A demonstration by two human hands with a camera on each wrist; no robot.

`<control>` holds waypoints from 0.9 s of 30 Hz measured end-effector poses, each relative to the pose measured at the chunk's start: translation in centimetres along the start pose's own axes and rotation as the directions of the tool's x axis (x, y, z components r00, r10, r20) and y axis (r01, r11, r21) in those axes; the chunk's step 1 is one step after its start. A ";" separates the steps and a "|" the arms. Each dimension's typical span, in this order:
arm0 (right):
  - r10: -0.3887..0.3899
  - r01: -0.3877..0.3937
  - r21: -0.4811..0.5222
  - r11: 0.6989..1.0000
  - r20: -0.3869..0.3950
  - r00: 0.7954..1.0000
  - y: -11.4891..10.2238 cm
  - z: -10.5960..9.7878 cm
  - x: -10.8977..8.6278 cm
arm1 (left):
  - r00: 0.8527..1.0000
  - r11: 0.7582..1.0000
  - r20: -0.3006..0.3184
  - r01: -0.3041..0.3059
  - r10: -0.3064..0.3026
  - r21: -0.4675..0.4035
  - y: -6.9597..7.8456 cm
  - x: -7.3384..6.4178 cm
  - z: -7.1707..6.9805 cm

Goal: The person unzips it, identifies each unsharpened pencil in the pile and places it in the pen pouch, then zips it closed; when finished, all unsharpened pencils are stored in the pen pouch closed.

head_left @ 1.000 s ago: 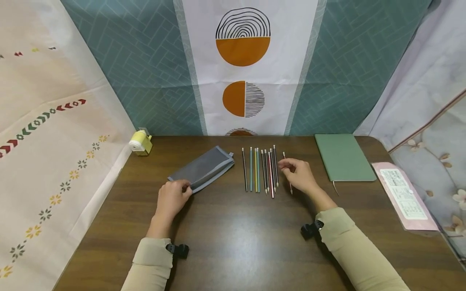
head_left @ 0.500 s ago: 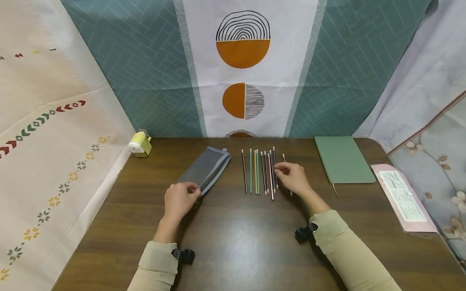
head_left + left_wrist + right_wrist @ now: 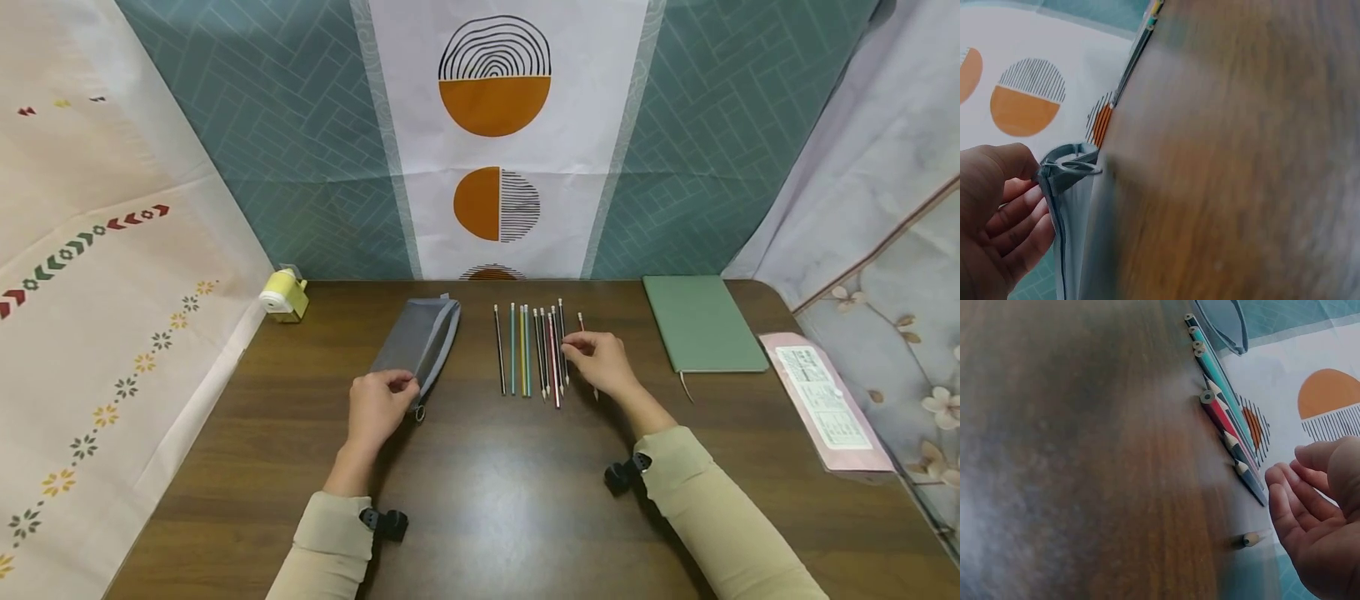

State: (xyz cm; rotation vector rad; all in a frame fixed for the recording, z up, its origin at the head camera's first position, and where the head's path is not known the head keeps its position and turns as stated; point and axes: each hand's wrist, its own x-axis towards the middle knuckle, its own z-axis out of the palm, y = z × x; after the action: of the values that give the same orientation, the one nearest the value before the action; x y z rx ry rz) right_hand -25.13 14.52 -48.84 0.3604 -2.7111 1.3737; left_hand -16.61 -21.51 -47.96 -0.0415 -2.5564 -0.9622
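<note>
My left hand (image 3: pixel 378 408) pinches the near corner of a grey pencil case (image 3: pixel 405 333), by the zipper end. The case's zipped side gapes along its right edge, and a metal ring (image 3: pixel 1079 167) hangs at the pinched corner. Several pencils (image 3: pixel 524 350) lie side by side to the right of the case, erasers toward the wall. My right hand (image 3: pixel 603 362) hovers beside the right end of that row, fingers bent loosely with nothing between them. It partly covers the separate rightmost pencil (image 3: pixel 581 322), whose sharpened tip (image 3: pixel 1251 539) shows below the hand in the right wrist view.
A yellow and white pencil sharpener (image 3: pixel 285 296) stands at the table's back left corner. Toward the right lies a green notebook (image 3: pixel 705 325), and beyond it a pink packet with a white label (image 3: pixel 825 400). Patterned cloths (image 3: pixel 322 125) hang behind and at both sides.
The left hand has shifted right with the case's corner, swinging the case to point more straight away, its opening wider. The right hand has moved slightly left toward the pencil row.
</note>
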 end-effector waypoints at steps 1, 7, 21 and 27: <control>-0.001 0.001 0.003 1.000 0.001 1.000 0.0 0.0 0.0 | 1.000 1.000 -0.001 0.001 -0.001 -0.015 0.0 0.0 0.1; -0.004 0.004 0.002 1.000 0.028 1.000 -0.2 0.5 0.1 | 1.000 0.998 -0.028 0.007 -0.009 -0.061 0.5 0.1 0.5; -0.028 0.028 -0.040 0.999 -0.006 1.000 0.1 1.4 0.7 | 1.000 0.996 -0.024 0.003 -0.006 -0.086 0.7 0.1 1.1; 0.000 -0.002 -0.077 0.997 -0.017 1.000 -0.2 1.6 0.8 | 1.000 0.996 -0.018 0.016 -0.018 -0.082 0.5 0.1 0.9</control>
State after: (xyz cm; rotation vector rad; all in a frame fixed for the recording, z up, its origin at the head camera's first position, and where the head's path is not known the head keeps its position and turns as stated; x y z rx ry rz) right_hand -25.80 13.00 -49.51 0.3395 -2.7409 1.2619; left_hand -16.92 -20.57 -48.26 -0.0339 -2.5028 -1.0686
